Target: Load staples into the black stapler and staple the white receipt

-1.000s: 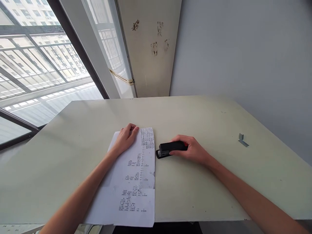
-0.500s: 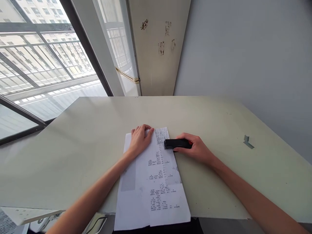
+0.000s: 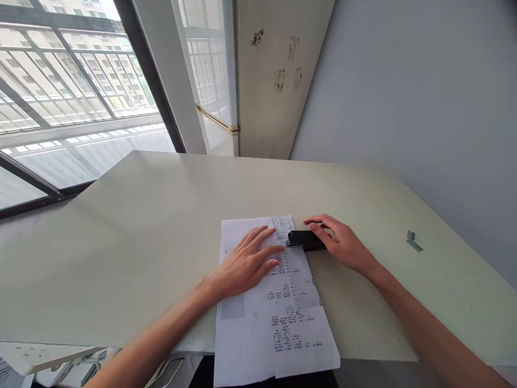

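Printed sheets of paper [image 3: 297,323] lie on the pale table and hang over its front edge. My left hand [image 3: 246,261] rests on the paper's upper part, fingers spread and holding nothing. A black stapler [image 3: 301,238] sits at the paper's right edge, its front end over the print. Around the stapler's rear is my right hand [image 3: 341,242], thumb on top and index finger raised off it; the lower fingers are hidden.
Two small strips of staples [image 3: 414,241] lie on the table [image 3: 161,215] at the right. A white device and papers show below the table's front left edge. A fridge, windows and a wall stand behind.
My left hand has moved down and right across the paper and spread its fingers. My right hand's grip on the stapler has loosened. The camera view has shifted slightly.
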`<state>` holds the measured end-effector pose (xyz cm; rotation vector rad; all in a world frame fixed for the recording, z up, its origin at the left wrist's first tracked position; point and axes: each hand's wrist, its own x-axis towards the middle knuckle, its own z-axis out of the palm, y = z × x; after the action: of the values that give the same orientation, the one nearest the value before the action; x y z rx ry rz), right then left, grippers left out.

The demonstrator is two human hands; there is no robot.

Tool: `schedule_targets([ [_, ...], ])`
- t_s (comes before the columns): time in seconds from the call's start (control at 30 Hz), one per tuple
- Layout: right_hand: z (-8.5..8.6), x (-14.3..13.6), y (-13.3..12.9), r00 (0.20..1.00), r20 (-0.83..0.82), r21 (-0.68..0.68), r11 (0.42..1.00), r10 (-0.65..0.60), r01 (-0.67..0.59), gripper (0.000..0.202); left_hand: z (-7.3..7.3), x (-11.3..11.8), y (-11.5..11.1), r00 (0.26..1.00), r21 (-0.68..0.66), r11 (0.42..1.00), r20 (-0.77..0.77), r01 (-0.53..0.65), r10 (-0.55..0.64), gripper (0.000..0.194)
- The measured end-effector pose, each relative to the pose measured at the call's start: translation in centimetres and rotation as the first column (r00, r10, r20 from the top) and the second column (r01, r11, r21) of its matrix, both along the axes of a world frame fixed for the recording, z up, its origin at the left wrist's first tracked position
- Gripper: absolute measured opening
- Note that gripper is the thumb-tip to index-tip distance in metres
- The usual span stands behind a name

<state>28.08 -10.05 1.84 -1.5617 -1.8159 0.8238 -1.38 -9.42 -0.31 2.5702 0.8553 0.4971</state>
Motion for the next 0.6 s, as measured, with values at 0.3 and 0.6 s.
schedule_targets([
  [0.3, 1.3, -3.5, 2.4, 0.977, 0.196, 0.025, 0.996, 0.083, -0.089, 0.051, -0.9, -0.1, -0.1, 0.994, 0.091, 0.991, -0.038, 0.102, -0.098, 0.048],
  [0.6, 1.8, -5.3, 2.1, 0.933, 0.331, 0.010, 0.988, 0.143, -0.155, 0.052, -1.2, -0.2, -0.6, 0.996, 0.069, 0.993, -0.003, 0.093, -0.093, 0.047],
])
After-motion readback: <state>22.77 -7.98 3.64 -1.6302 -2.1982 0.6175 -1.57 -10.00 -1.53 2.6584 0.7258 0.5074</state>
